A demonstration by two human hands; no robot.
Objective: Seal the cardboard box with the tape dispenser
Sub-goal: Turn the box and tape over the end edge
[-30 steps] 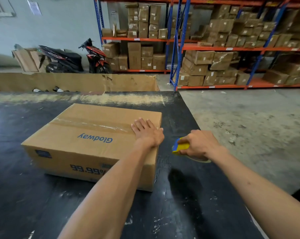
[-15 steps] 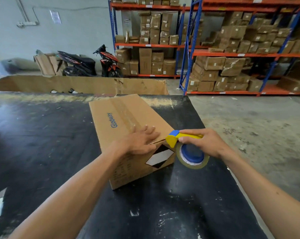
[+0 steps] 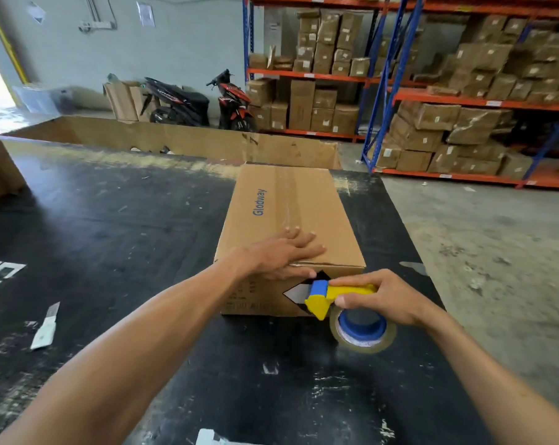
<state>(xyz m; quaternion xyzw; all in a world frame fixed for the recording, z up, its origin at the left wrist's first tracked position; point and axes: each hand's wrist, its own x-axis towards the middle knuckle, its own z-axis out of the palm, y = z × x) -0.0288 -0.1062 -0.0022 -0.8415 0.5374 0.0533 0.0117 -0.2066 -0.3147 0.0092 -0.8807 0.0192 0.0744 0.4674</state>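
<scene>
Head view: the cardboard box (image 3: 291,226) sits lengthwise on the black bench (image 3: 111,226), its short end facing the person. The left hand (image 3: 283,255) lies flat and spread on the near top edge, likely pinning it steady. The right hand (image 3: 381,297) grips the tape dispenser (image 3: 339,303), its nose against the near end face, probably to anchor tape.

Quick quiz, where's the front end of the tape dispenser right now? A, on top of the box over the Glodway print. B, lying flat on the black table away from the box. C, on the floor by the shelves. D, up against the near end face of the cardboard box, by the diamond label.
D: the right hand holds the tape dispenser with its front at the near face of the cardboard box, over the diamond label.
</scene>
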